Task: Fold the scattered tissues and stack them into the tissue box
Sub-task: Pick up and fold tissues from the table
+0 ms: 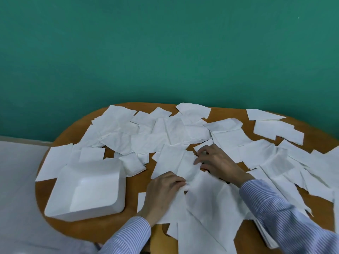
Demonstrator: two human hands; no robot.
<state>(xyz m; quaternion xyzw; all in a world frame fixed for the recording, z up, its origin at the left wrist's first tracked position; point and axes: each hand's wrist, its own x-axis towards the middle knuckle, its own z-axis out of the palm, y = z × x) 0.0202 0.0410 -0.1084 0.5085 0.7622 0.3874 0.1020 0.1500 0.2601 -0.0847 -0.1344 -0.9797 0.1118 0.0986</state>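
White paper: loose tissues lie scattered and overlapping across most of the table, from the far edge to the near edge.
Table: orange-brown wood with a rounded left end, set against a teal wall.
Box: a white open box sits on the left near part of the table, tilted a little toward the camera, its inside bare and white; several tissues lie just behind it, touching or under its far rim.
Tissue in hand: one creased tissue lies near the middle of the table between the two hands, partly bunched along its near right edge.
Left hand: knuckles up, fingers curled, pinching the near corner of that tissue.
Right hand: lies over the tissue's right edge, fingers bent down onto the paper; whether it pinches the tissue or only presses it, I cannot tell.
Sleeves: both arms wear blue-and-white striped sleeves, the right one lying across more tissues.
Left of table: a pale grey surface runs below the wall.
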